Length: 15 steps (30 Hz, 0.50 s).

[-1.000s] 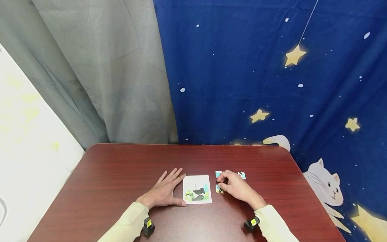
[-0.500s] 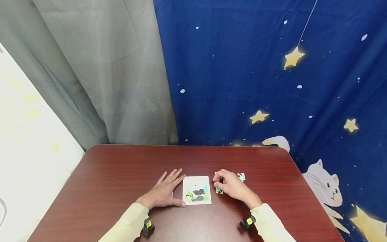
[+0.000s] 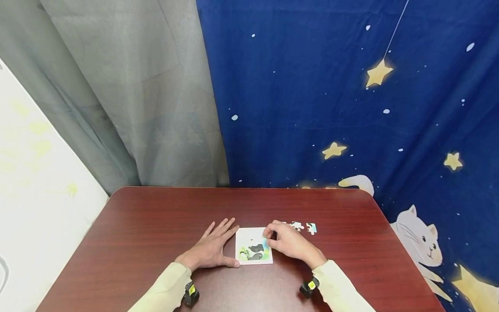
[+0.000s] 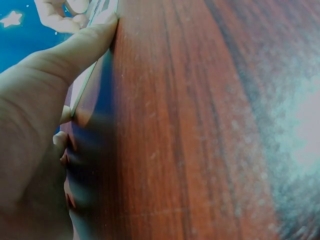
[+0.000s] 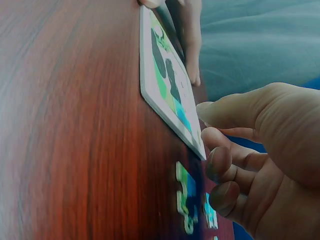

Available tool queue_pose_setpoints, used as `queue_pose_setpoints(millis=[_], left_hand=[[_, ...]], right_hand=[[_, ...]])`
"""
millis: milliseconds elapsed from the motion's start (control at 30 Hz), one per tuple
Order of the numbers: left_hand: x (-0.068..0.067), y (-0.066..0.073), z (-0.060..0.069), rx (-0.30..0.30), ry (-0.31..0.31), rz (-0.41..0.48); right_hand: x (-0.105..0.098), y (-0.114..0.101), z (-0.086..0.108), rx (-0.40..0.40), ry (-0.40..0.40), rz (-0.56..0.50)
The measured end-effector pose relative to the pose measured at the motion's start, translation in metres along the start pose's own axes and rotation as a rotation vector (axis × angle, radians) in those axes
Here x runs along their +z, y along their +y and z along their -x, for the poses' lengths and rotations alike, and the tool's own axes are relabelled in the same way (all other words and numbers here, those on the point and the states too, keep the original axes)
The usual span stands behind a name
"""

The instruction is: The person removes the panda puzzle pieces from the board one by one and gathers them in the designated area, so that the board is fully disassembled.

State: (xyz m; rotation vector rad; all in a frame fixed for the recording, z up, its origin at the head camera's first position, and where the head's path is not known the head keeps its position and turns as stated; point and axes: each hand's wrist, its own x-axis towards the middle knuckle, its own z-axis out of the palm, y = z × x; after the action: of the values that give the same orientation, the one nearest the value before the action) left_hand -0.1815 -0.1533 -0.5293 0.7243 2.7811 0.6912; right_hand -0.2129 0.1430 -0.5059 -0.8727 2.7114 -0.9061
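Observation:
A square white puzzle board (image 3: 242,234) with a panda picture lies on the table. My left hand (image 3: 210,245) rests beside it, fingers spread, its thumb at the near left corner and a fingertip by the far left corner. In the left wrist view, the thumb (image 4: 75,52) touches the board's edge. Over the board's right side is my right hand (image 3: 290,243), fingers curled and thumb near the index finger. Whether a puzzle piece sits between those fingertips is hidden. Loose pieces lie beyond it, among them a white one (image 3: 297,226) and a blue-black one (image 3: 311,228).
The reddish-brown table (image 3: 156,216) extends around the board. In the right wrist view, a green-blue piece (image 5: 186,192) and a light blue piece (image 5: 210,212) lie below the board. A grey curtain (image 3: 175,108) and a blue starry curtain (image 3: 296,86) hang behind.
My right hand has moved left from the loose pieces to the board's right side, uncovering the white piece. The left hand and the board stay in place.

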Motion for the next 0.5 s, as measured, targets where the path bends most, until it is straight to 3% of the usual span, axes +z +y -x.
queue_pose_setpoints(millis=[500], left_hand=[[0.0,-0.001,-0.001,0.001,0.002,0.002]], right_hand=[[0.013,-0.012,-0.015,-0.015,-0.092,0.045]])
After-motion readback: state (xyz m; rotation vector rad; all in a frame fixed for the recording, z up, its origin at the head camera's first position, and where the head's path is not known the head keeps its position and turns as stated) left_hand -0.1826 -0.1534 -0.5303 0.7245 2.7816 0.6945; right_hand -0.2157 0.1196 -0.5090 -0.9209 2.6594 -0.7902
